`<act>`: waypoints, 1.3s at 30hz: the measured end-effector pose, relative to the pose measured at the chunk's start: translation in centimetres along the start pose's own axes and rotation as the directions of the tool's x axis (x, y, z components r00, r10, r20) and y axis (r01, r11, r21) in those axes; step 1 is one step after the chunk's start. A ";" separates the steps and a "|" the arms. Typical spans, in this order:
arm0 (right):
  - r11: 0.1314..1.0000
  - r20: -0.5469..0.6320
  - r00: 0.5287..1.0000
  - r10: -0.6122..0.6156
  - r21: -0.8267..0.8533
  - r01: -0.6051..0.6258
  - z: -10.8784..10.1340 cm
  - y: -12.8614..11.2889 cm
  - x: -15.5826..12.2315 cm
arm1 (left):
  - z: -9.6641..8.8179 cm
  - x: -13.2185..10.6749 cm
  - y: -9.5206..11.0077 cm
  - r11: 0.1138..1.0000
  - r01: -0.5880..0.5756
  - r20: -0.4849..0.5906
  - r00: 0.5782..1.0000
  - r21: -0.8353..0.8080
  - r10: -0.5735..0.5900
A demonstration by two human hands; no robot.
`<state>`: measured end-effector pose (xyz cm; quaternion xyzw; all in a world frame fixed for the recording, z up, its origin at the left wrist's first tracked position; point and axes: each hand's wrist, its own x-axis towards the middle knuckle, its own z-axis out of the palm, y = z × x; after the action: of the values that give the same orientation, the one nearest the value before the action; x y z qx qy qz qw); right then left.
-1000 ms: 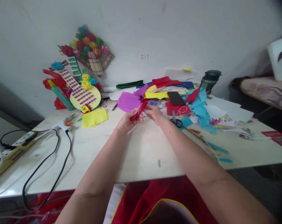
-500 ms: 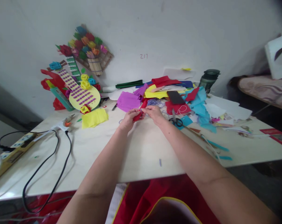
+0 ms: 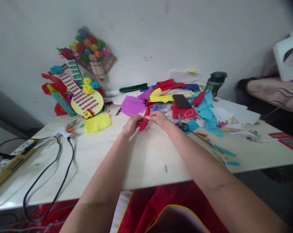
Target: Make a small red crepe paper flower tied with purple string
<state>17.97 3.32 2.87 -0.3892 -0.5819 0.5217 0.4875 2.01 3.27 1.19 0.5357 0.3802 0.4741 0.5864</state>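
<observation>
Both of my hands meet over the middle of the pale table [image 3: 146, 155], pinching a folded strip of red crepe paper [image 3: 143, 122]. My left hand [image 3: 131, 124] grips its lower part with curled fingers. My right hand [image 3: 159, 118] pinches the upper part from the right. The strip stands almost upright between them. A purple paper sheet [image 3: 132, 105] and a tangle of pale thread [image 3: 158, 107] lie just beyond the hands. Black-handled scissors [image 3: 182, 125] lie to the right of my right hand.
A heap of red, yellow, blue and white paper scraps [image 3: 199, 106] covers the back right. A yellow sheet [image 3: 97, 123], a paper guitar [image 3: 84, 98] and a paper flower bouquet [image 3: 93, 51] stand at the back left. A power strip [image 3: 12, 155] with black cables [image 3: 49, 174] lies left. A dark bottle [image 3: 215, 82] stands by the wall.
The red strip has turned from slanting up to the right to nearly upright, and it looks shorter in my fingers. Both hands stayed in the same spot.
</observation>
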 end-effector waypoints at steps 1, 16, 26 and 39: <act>1.000 -0.002 1.000 0.001 0.006 -0.001 0.0 0.0 0.0 | -0.1 0.0 0.1 1.000 -0.006 0.000 1.000 0.022 0.006; 0.988 -0.070 0.995 -0.065 -0.145 0.054 0.4 0.7 0.4 | 0.4 -0.7 0.8 0.991 0.003 0.019 1.000 0.134 -0.005; 0.746 -0.069 0.984 -0.162 -0.662 0.076 0.3 1.4 1.1 | 0.3 -0.2 1.0 0.841 -0.001 -0.096 0.993 0.540 0.063; 0.665 -0.064 0.986 -0.157 -0.745 0.057 0.7 0.6 0.5 | 0.0 0.1 0.7 0.794 0.036 -0.117 0.992 0.606 0.044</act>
<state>17.13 3.77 2.40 -0.5497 -0.7340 0.1865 0.3524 1.95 3.34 1.92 0.6654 0.5468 0.3608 0.3578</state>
